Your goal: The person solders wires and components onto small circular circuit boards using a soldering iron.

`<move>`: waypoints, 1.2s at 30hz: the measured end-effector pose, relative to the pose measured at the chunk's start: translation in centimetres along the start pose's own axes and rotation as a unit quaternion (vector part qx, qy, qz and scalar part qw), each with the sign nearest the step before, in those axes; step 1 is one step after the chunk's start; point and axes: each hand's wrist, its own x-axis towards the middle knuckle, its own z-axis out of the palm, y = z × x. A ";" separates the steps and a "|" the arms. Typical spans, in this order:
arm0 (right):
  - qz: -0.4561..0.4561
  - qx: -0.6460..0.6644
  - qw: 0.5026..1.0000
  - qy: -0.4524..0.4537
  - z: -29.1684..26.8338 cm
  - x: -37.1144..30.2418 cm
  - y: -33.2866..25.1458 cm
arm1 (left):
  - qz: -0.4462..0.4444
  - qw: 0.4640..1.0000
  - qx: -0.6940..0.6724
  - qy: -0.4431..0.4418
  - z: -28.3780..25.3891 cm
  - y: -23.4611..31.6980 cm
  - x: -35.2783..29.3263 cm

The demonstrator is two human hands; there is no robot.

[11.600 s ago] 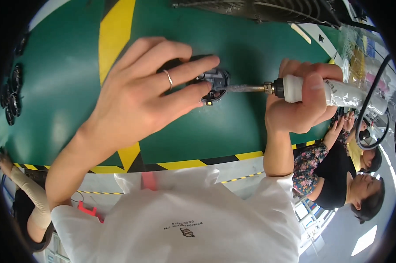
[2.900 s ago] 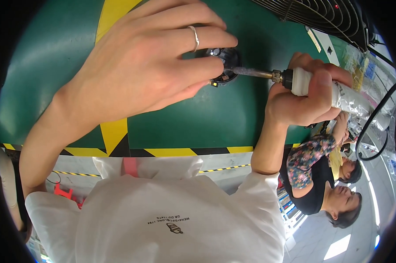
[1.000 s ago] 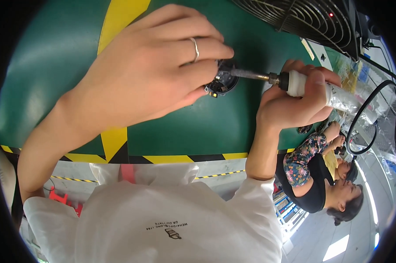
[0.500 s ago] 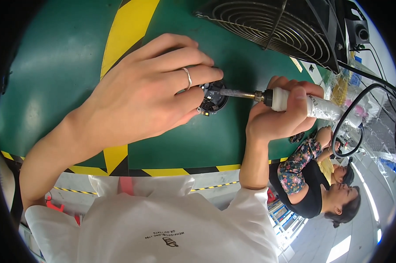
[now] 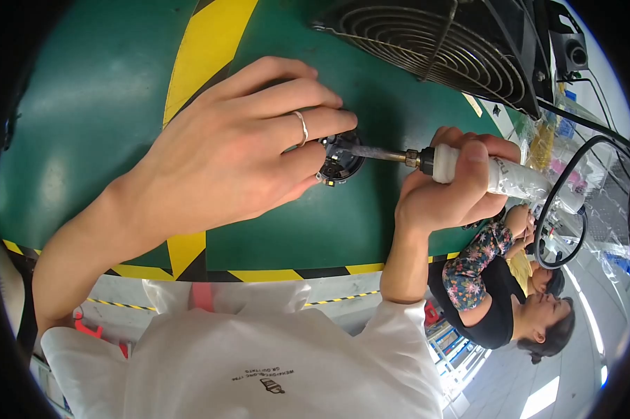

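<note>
My left hand [image 5: 248,143], with a ring on one finger, reaches over a small round black electronic part [image 5: 343,162] on the green mat. Its fingertips grip the part's left side and cover much of it. Wrapped round the white handle of a soldering iron [image 5: 388,154] is my right hand [image 5: 461,174]. The iron's dark tip points left and meets the upper middle of the round part. Whether the fingers or the iron press on anything smaller there, I cannot tell. A black cable [image 5: 562,174] loops beside the handle's rear end.
A black fan with a wire grille [image 5: 433,49] stands at the far right of the green mat [image 5: 84,91]. Yellow and black tape [image 5: 273,275] marks the near edge. Clear plastic bags [image 5: 594,133] lie at the right. Two other people [image 5: 486,300] sit there.
My right hand and the iron's handle have shifted slightly toward me, tilting the iron a little more. The cable loop has swung lower. My left hand still grips the round part.
</note>
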 end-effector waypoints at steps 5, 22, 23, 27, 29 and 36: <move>0.025 0.062 0.998 -0.008 -0.4 0.1 -0.7 | -0.001 1.000 0.004 -0.004 -0.1 0.1 0.0; 0.021 0.068 0.996 -0.046 0.1 -0.3 -0.1 | -0.015 1.000 -0.013 -0.008 -0.1 -0.1 -0.2; 0.022 0.067 0.996 -0.047 0.0 -0.3 -0.1 | -0.016 1.000 -0.017 -0.004 -0.1 -0.1 -0.2; 0.017 0.078 0.995 -0.062 -0.3 -0.5 0.0 | -0.024 0.999 -0.023 -0.002 -0.1 0.0 -0.2; 0.008 0.076 0.996 -0.050 -0.4 -0.6 0.0 | -0.022 1.000 -0.021 -0.001 -0.1 0.0 -0.2; -0.004 0.078 0.995 -0.057 -0.6 -0.8 -0.1 | -0.019 1.000 -0.020 0.000 0.0 0.1 -0.4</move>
